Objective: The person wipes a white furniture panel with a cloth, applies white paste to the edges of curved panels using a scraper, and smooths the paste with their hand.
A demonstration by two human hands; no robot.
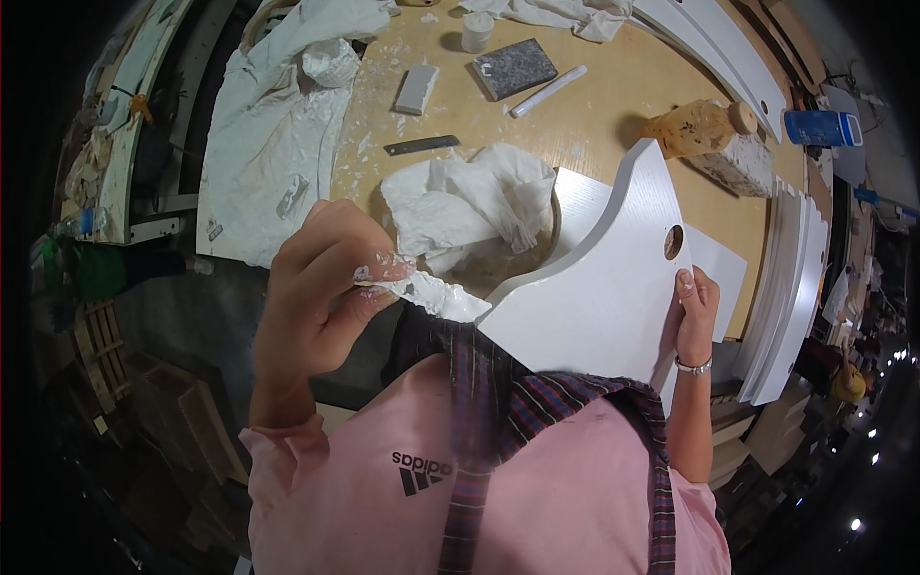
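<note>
Between the thumb and fingers of my left hand [331, 287] is pinched a small blade-like putty knife [441, 297], thickly smeared with white paste. Its tip meets the lower left corner of a white curved wooden panel [594, 287]. My right hand [698, 311] grips that panel at its right edge, thumb on the face just below a round hole [675, 241]; the other fingers are partly hidden. White smears mark my left fingertips. Beyond the knife, a crumpled white rag [470, 201] lies over a round container [554, 230], mostly covered.
On the wooden table [402, 57] lie a dark blade [422, 145], a grey block [417, 89], a dark sanding block [515, 69] and a white marker-like stick [548, 91]. A plastic bottle [709, 120] stands right, near white boards [786, 287]. White cloth [278, 144] drapes the left side.
</note>
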